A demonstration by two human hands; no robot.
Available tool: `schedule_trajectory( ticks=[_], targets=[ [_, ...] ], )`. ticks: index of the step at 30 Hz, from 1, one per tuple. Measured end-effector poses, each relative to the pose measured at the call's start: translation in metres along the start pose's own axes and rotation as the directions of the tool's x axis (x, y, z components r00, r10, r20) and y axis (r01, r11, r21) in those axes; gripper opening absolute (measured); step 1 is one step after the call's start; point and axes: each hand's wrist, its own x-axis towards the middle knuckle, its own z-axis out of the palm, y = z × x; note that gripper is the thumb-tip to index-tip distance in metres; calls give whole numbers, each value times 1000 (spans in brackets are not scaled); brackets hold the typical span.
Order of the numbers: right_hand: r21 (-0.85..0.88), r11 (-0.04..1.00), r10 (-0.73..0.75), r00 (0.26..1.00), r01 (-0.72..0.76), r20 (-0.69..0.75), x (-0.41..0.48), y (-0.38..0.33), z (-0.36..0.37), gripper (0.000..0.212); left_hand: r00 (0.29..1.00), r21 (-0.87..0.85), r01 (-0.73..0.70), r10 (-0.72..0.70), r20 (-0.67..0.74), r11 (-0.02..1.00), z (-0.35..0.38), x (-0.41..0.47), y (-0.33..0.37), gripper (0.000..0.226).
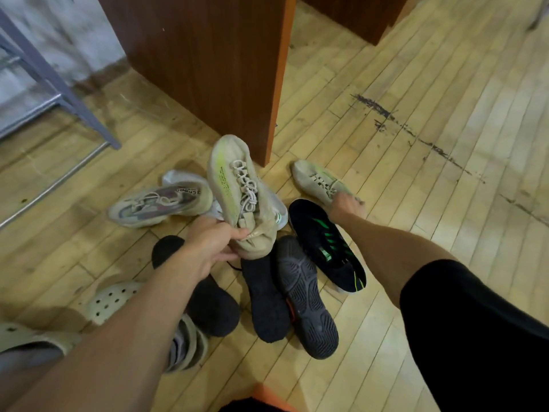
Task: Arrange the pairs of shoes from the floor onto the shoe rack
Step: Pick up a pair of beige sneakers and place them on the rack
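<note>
Your left hand [212,245] is closed around the heel of a beige sneaker with a yellow-green stripe [237,188], holding it up with the toe pointing away from you. Your right hand [346,206] reaches out past it and is on the heel end of the matching beige sneaker [315,178], which lies on the wooden floor [416,144]; whether the fingers have closed on it cannot be told from here.

Just nearer you than the right hand lies a black sneaker with green stripes [326,245]. Below the left hand are dark shoes turned sole-up [306,295], and beyond its far left side a pale grey sneaker [157,206].

To finish this pick-up well, hook your right fingers inside the heel collar and pinch the back firmly before lifting, so the shoe hangs straight. Lift clear of the black sneaker beside it. A grey metal frame [56,81], possibly the shoe rack, stands far off to the left of your left hand; carry both there as a pair.
</note>
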Motion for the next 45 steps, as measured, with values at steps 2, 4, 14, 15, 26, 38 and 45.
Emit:
schedule_trajectory(
  ticks=[2, 4, 14, 15, 26, 38, 45],
  targets=[
    [8, 999, -48, 998, 49, -42, -4, -3, -14, 8, 1000, -10, 16, -16, -22, 1000, -6, -1, 1, 37],
    [44, 994, -97, 993, 100, -73, -8, -9, -27, 13, 998, -8, 26, -27, -56, 1000, -16, 0, -2, 40],
    [261, 829, -556, 782, 495, 282, -117, -71, 8, 18, 989, 33, 122, -119, -87, 992, -49, -11, -12, 51],
    [248, 833, -546, 804, 494, 234, -122, -72, 14, 20, 988, 36, 135, -132, -86, 990, -51, -12, -16, 50],
    [625, 648, 71, 851, -436, 520, -124, -48, 31, 98, 976, 26, 192, -189, -104, 981, -76, -15, -46, 51],
    [590, 789, -352, 661, -172, 663, -123, -59, -4, 14, 987, -78, 123, -131, -95, 989, -68, -15, -46, 50],
    [710, 705, -484, 723, -13, 493, -113, -143, -32, 58, 960, -256, 75, -139, -242, 964, -96, -10, -50, 50]
  ],
)
